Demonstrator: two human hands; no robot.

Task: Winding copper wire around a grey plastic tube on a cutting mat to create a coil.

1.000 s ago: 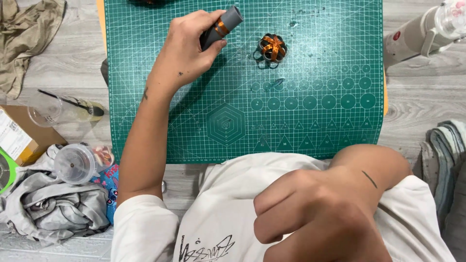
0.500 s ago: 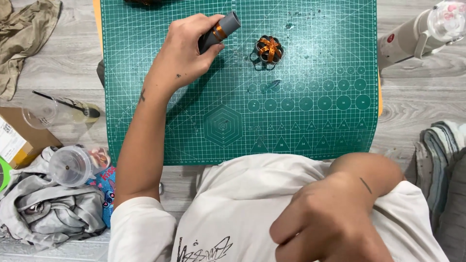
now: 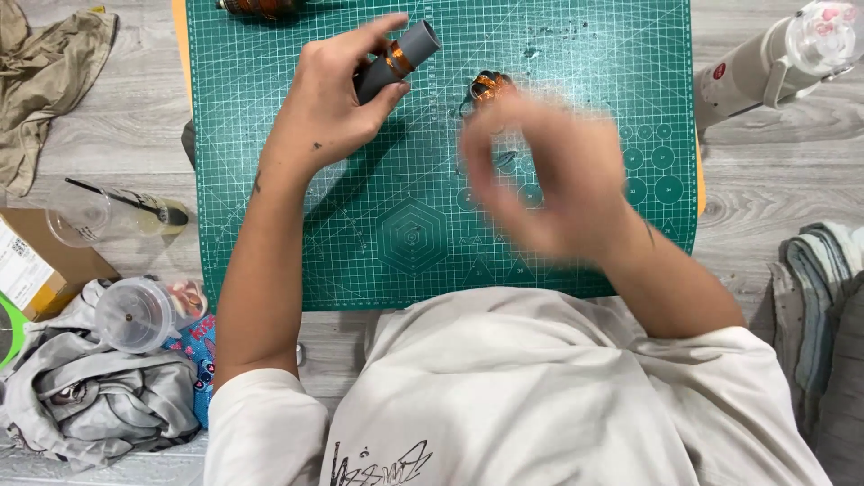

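Observation:
My left hand (image 3: 326, 103) grips a grey cylinder with an orange band (image 3: 396, 60), holding it tilted over the far part of the green cutting mat (image 3: 297, 243). A small orange and black part (image 3: 488, 85) lies on the mat just right of the cylinder. My right hand (image 3: 549, 175) is blurred by motion over the middle of the mat, just short of that orange part, fingers loosely curled and nothing seen in them.
A white bottle (image 3: 765, 58) lies off the mat's right edge. Left of the mat are clear plastic cups (image 3: 135, 310), a cardboard box (image 3: 31, 265), crumpled cloths (image 3: 85, 409) and a beige rag (image 3: 45, 81). Folded fabric (image 3: 823, 297) sits at the right.
My right hand has risen from near my chest and swung forward over the mat toward the orange part. My left hand keeps holding the grey cylinder in about the same place.

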